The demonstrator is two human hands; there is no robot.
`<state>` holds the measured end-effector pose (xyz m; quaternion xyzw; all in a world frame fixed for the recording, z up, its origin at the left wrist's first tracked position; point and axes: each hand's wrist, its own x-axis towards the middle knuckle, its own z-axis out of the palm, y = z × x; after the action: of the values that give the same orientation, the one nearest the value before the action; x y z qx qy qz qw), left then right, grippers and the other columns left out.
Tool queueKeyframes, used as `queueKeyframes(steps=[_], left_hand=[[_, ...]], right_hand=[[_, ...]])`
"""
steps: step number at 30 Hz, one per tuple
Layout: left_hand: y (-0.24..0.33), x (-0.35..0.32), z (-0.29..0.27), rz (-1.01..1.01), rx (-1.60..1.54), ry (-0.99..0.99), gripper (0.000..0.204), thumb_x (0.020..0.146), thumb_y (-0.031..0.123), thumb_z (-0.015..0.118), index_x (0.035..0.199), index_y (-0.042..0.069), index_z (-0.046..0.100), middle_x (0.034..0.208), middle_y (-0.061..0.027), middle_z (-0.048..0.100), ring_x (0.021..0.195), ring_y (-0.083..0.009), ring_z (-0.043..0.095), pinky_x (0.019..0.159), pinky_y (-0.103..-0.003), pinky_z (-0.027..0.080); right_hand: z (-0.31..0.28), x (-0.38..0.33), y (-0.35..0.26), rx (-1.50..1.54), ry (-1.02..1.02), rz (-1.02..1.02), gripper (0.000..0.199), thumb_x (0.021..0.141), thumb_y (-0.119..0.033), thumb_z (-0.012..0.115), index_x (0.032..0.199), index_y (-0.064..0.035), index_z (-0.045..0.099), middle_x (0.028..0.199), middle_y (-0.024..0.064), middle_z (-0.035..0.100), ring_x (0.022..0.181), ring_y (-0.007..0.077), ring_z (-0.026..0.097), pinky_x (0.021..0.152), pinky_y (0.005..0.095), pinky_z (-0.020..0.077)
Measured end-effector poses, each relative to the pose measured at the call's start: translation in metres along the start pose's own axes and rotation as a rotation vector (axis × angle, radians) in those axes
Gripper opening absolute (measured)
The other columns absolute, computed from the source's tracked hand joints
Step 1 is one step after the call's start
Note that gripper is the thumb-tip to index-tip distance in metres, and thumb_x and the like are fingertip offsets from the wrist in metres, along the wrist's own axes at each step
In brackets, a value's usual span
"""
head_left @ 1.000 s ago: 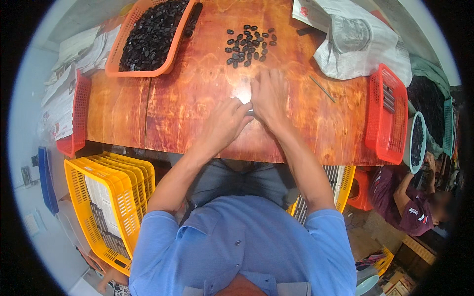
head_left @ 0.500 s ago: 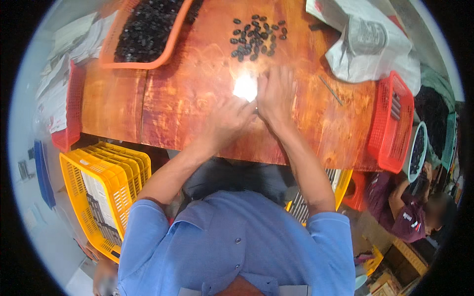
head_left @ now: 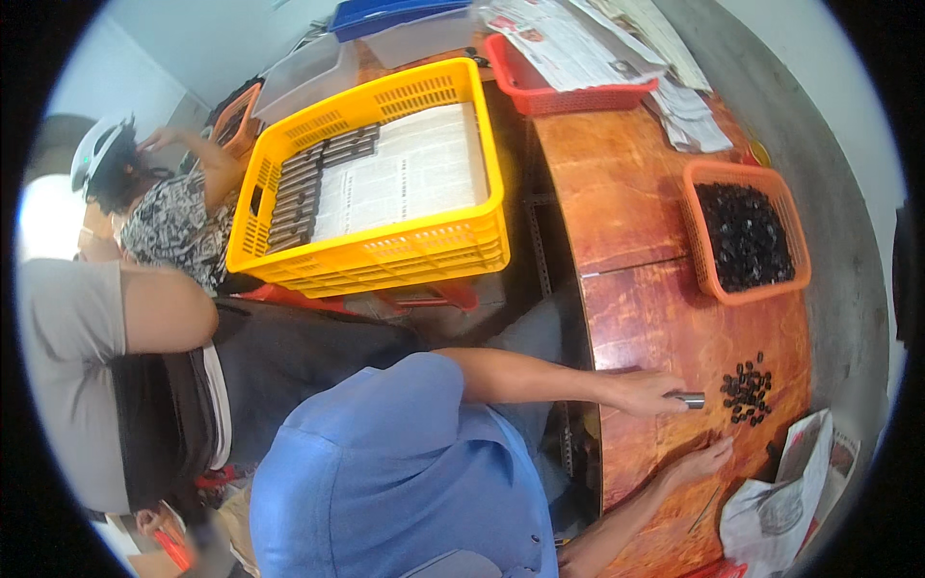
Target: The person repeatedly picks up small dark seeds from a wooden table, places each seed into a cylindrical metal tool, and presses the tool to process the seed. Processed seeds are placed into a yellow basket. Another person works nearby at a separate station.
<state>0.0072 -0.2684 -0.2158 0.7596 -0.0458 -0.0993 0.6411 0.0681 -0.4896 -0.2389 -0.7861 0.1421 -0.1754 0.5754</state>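
view swung left since earlier | left hand grips small metal tube | right hand open on worktop | hands now apart | black pieces just right

1. Reddish wooden desk.
2. On it: an orange basket of black pieces, a loose pile of black pieces, newspaper, a red basket.
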Motion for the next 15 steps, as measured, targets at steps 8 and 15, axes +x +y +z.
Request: queueKeyframes(steps=[8,15], left_hand=[[0.020,-0.035,-0.042,0.171,0.052,0.035,0.039,0.103,0.038,0.062,0.109,-0.001,0.065,0.089,-0.0175,0.067,0.081,-0.0254,0.065,0.072,-0.042,0.050],[0.043,-0.058,-0.138,0.229,-0.065,0.388,0.042,0.097,0.029,0.071,0.123,0.000,0.056,0.094,-0.0092,0.068,0.081,-0.0143,0.065,0.070,-0.033,0.054]], right_hand=[[-0.014,0.013,0.024,-0.087,-0.044,-0.080,0.044,0.111,-0.033,0.052,0.118,0.0093,0.062,0.106,0.0165,0.066,0.092,0.0252,0.060,0.083,0.0366,0.0538],[-0.011,0.009,0.022,-0.163,-0.025,-0.161,0.042,0.109,-0.031,0.054,0.114,0.0095,0.064,0.105,0.0179,0.068,0.091,0.0277,0.065,0.085,0.0378,0.0552]])
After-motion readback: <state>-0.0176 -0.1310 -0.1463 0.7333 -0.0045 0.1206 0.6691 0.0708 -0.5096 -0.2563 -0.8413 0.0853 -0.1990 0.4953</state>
